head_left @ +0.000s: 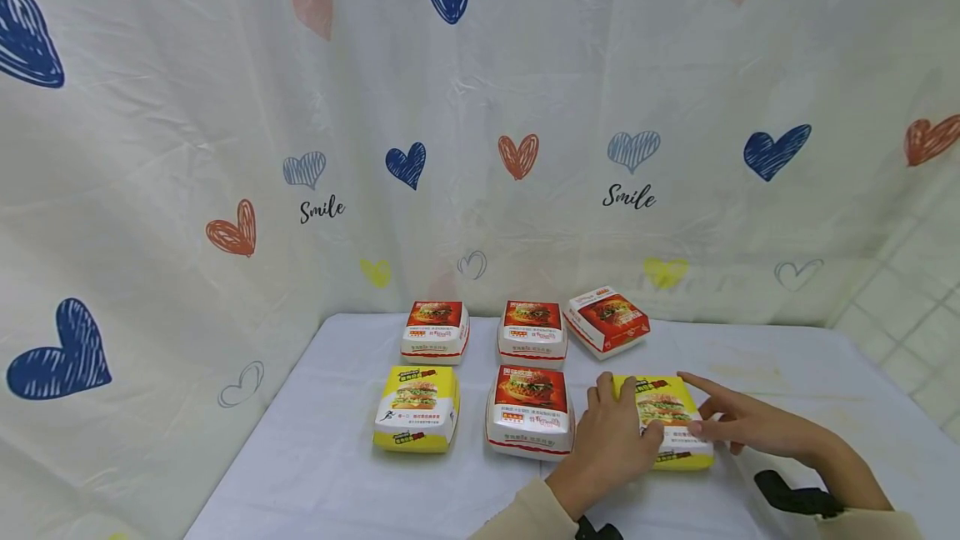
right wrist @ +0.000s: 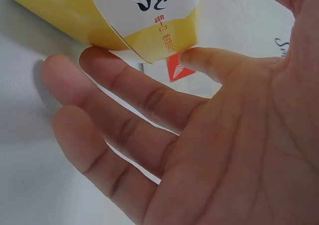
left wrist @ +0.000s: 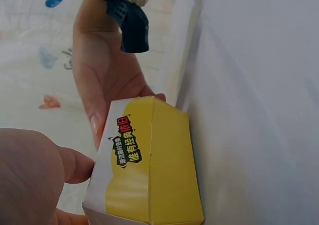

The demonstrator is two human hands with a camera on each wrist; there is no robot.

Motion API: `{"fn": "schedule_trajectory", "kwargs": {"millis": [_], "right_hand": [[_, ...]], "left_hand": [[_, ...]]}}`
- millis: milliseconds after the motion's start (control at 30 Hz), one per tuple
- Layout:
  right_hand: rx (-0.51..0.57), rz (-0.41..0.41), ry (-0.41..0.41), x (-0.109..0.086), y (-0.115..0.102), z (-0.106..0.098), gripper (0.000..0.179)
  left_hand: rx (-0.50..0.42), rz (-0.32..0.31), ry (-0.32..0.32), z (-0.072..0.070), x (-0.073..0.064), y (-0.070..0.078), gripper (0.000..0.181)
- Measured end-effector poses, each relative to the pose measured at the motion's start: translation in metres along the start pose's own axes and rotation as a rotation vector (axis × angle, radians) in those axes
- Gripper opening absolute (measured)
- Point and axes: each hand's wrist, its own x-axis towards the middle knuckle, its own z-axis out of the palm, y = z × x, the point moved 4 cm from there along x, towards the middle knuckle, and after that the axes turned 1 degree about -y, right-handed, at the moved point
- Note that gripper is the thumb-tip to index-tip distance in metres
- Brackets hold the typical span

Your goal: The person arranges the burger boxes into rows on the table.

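Note:
A yellow and white burger box (head_left: 678, 437) lies at the front right of the table, between both hands. My left hand (head_left: 617, 440) grips its left side, fingers bent at the far corner and thumb at the near left edge. At its right side, my right hand (head_left: 757, 423) touches the box with the index fingertip near the far corner and the thumb by the right edge. In the right wrist view the other fingers (right wrist: 127, 130) are fairly straight, beside the box. The left wrist view shows the box's yellow end close to the white tablecloth.
Another yellow box (head_left: 417, 409) lies at the front left, with a red and white box (head_left: 530, 412) nearer the hands. Behind them stand red and white boxes (head_left: 435, 332), (head_left: 532, 333) and a turned one (head_left: 607, 322). A heart-printed curtain (head_left: 525, 90) hangs behind the table (head_left: 315, 457).

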Motion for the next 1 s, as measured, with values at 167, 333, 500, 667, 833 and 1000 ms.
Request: {"fn": "schedule_trajectory", "kwargs": {"millis": [167, 333, 500, 667, 833, 1000], "right_hand": [[0.001, -0.002, -0.005, 0.0000, -0.0001, 0.0004, 0.086], [0.009, 0.001, -0.006, 0.0002, 0.0012, 0.0004, 0.087], [0.008, 0.007, 0.000, 0.0007, 0.0017, 0.0002, 0.087], [0.009, 0.012, 0.004, 0.0013, 0.0023, 0.0005, 0.087], [0.004, 0.018, 0.006, 0.0009, 0.0009, 0.0007, 0.088], [0.003, 0.021, 0.007, 0.0002, -0.0002, 0.0007, 0.088]], "left_hand": [[0.015, 0.012, 0.003, -0.0005, 0.0001, -0.0001, 0.064], [0.015, 0.009, -0.003, -0.0010, 0.0004, -0.0002, 0.064], [0.012, 0.003, -0.020, -0.0005, 0.0017, -0.0008, 0.065], [0.007, 0.003, -0.024, 0.0001, 0.0030, -0.0015, 0.065], [0.002, -0.002, -0.029, -0.0004, 0.0032, -0.0019, 0.065], [0.005, -0.012, -0.038, -0.0018, 0.0034, -0.0017, 0.064]]}}
